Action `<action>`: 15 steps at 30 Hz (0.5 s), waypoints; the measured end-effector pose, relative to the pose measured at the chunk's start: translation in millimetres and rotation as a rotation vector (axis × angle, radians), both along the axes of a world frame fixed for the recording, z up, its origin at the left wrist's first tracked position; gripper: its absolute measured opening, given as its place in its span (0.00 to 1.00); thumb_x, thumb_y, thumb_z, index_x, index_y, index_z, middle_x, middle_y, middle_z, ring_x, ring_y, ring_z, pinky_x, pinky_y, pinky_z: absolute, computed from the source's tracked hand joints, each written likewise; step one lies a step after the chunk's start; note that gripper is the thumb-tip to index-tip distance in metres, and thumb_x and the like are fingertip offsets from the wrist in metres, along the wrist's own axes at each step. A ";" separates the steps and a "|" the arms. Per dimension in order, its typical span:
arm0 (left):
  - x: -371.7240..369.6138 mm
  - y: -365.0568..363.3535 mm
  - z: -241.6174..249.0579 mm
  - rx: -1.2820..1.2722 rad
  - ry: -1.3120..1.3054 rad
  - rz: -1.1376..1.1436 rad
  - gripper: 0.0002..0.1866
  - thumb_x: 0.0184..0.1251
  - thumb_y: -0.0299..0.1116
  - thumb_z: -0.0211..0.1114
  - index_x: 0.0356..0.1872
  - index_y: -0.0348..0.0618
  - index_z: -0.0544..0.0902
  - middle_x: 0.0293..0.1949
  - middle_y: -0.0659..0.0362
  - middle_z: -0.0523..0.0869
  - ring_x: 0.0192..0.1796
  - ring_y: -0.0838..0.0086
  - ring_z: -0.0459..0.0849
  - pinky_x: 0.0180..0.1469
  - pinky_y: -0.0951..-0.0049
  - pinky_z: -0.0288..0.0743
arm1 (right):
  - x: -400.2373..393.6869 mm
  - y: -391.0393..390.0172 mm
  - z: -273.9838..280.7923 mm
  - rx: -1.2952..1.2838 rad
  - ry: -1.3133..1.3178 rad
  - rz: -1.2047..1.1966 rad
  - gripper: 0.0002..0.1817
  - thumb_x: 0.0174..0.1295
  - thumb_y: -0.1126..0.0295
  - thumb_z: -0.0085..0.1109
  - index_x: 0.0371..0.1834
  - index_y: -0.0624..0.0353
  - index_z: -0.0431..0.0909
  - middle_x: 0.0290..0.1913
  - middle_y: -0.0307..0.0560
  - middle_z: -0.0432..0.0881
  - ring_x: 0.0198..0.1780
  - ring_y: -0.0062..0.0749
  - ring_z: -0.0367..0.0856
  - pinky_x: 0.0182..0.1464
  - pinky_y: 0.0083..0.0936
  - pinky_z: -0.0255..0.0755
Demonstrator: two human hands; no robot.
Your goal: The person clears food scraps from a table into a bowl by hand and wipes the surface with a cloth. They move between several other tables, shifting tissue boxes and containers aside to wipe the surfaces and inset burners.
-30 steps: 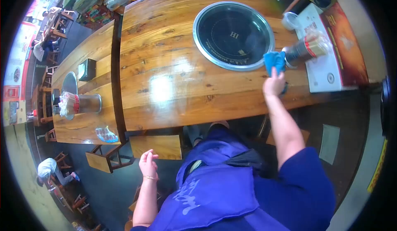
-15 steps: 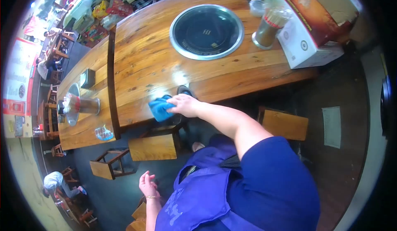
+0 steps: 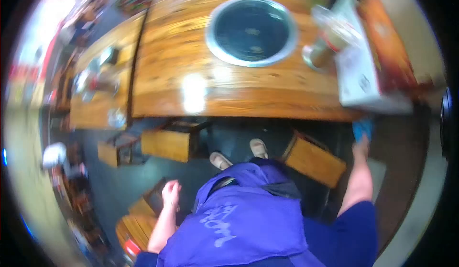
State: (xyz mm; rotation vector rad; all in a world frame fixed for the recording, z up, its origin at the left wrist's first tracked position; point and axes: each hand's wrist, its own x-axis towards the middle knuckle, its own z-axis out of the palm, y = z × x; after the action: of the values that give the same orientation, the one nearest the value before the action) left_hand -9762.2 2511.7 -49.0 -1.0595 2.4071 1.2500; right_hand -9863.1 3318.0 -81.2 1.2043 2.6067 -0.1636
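A blue cloth point(image 3: 363, 129) is gripped in my right hand point(image 3: 362, 145), close to the right end of the wooden table's point(image 3: 267, 92) front edge. That arm is stretched out to the right, and motion blur softens the fingers. My left hand point(image 3: 170, 193) hangs in the air on the left, away from the table, its fingers curled in with nothing visible in them. Set into the tabletop is a round dark hotplate point(image 3: 253, 30) with a silver rim.
A clear container of sticks point(image 3: 330, 42) stands by a white box point(image 3: 356, 71) on the table's right end. Wooden stools point(image 3: 313, 159) sit under the front edge. Another wooden table point(image 3: 88, 111) adjoins on the left. A round wooden stool point(image 3: 136, 231) stands at lower left.
My right hand has swept with the blue cloth from the table's left-middle edge to its right end. My left hand stays low on the left. The view has shifted.
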 end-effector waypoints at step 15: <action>108.2 -75.8 62.3 -0.428 -0.258 -0.057 0.18 0.65 0.47 0.62 0.50 0.52 0.87 0.52 0.52 0.87 0.58 0.60 0.84 0.59 0.60 0.77 | -104.5 -419.0 -24.1 -0.452 -0.562 1.387 0.29 0.56 0.69 0.57 0.65 0.44 0.77 0.56 0.63 0.81 0.60 0.53 0.80 0.64 0.40 0.73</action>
State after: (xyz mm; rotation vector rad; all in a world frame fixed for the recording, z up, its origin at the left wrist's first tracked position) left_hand -9654.0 2436.0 13.3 -1.1649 2.5303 0.5446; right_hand -9967.6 2899.0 -105.4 -0.6945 2.1149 -0.0878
